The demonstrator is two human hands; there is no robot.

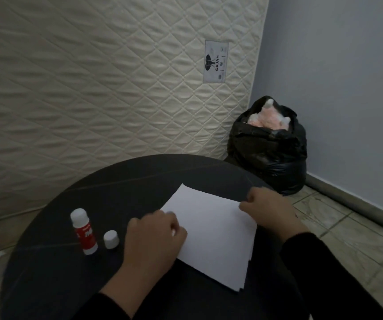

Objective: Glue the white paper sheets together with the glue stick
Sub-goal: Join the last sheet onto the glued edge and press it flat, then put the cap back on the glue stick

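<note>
I am seated at a round dark table [54, 285]. A stack of white sheets [218, 234] lies on it in front of me, turned at an angle, edges slightly fanned at the near corner. My left hand [157, 236] rests curled on the stack's left edge, pressing it flat, I judge, so it will not slide. My right hand [268, 210] has its fingers closed at the far right corner, seemingly pinching the top sheet to lift it. The glue stick [83, 232] stands upright to my left, apart from the paper, its red label facing me. Its white cap [111, 239] sits just beside it, off, so the glue is ready.
</note>
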